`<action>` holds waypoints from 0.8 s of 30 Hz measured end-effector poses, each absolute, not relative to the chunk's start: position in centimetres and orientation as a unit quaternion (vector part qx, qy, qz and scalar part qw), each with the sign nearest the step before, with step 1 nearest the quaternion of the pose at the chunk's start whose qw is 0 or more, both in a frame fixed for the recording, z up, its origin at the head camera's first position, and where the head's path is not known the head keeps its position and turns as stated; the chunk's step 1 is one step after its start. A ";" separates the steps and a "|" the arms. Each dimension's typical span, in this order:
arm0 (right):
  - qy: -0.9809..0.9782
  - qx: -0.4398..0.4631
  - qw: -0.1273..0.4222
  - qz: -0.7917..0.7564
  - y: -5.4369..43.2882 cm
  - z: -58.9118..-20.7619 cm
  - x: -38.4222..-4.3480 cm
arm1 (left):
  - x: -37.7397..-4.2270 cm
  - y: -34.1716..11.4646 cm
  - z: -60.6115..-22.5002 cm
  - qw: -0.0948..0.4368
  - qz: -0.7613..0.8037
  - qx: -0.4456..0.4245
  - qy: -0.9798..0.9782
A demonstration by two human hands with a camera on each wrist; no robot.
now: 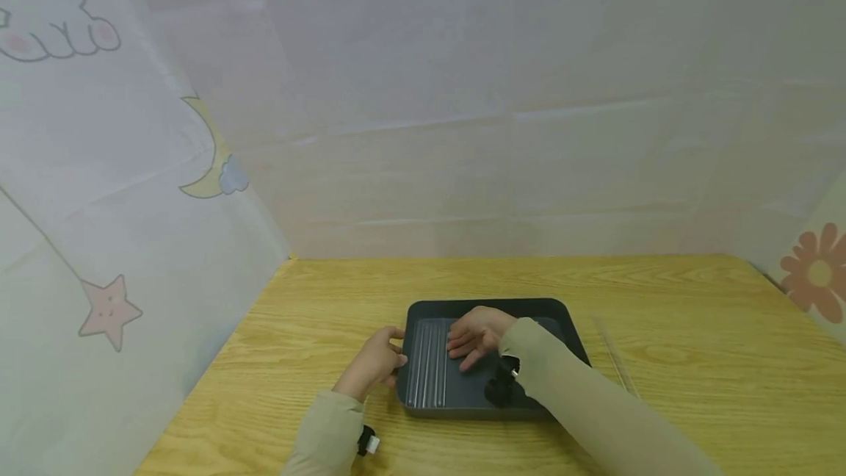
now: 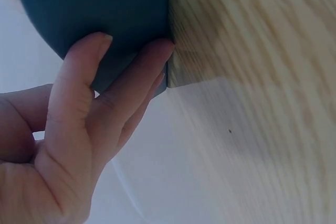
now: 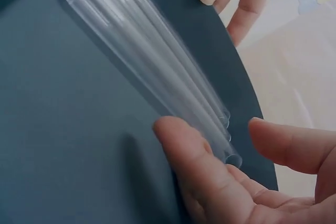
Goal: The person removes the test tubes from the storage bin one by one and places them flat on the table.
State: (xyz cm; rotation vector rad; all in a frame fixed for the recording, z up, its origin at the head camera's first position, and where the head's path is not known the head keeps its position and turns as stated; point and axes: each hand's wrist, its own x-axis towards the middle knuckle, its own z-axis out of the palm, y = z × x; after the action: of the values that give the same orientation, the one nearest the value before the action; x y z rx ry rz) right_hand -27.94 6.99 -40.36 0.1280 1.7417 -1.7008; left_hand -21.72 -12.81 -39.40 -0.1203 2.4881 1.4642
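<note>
A dark grey rectangular tray (image 1: 476, 413) lies on the table, with several clear plastic tubes (image 1: 427, 362) lined up side by side along its left part. At the tray's left wall is my left hand (image 1: 377, 360). It holds that wall, a fingertip over the rim in the right wrist view and other fingers against the outside in the left wrist view. My right hand (image 1: 477, 335) is inside the tray, just right of the tubes. Its fingers are loosely extended with the thumb apart, and fingertips come close beside the tube ends (image 3: 232, 159).
Another thin clear tube or strip (image 1: 617, 358) lies on the wooden table (image 1: 330, 292) to the right of the tray. Cloth walls with cartoon prints (image 1: 423, 167) enclose the table at the back and sides.
</note>
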 end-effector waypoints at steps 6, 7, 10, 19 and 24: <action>0.691 0.051 0.330 -0.641 6.4 -40.4 -28.2 | -21.8 -12.7 -39.3 0.126 0.495 -0.046 0.859; 0.694 0.050 0.327 -0.639 6.3 -40.4 -28.2 | -21.8 -12.7 -39.3 0.126 0.494 -0.047 0.859; 0.707 0.047 0.318 -0.630 6.0 -40.5 -28.2 | -21.8 -12.7 -39.3 0.126 0.492 -0.046 0.860; 0.749 0.043 0.295 -0.592 5.6 -40.7 -28.2 | -21.7 -12.6 -39.3 0.126 0.494 -0.043 0.859; 0.757 0.040 0.286 -0.587 5.6 -40.9 -28.1 | -21.7 -12.5 -39.4 0.126 0.492 -0.046 0.860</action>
State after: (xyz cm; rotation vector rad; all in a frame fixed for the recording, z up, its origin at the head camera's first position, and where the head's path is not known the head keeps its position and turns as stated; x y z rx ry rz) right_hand -28.14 5.63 -40.92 0.1064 2.0231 -1.5681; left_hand -21.73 -12.53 -39.39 -0.1331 2.5065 1.4323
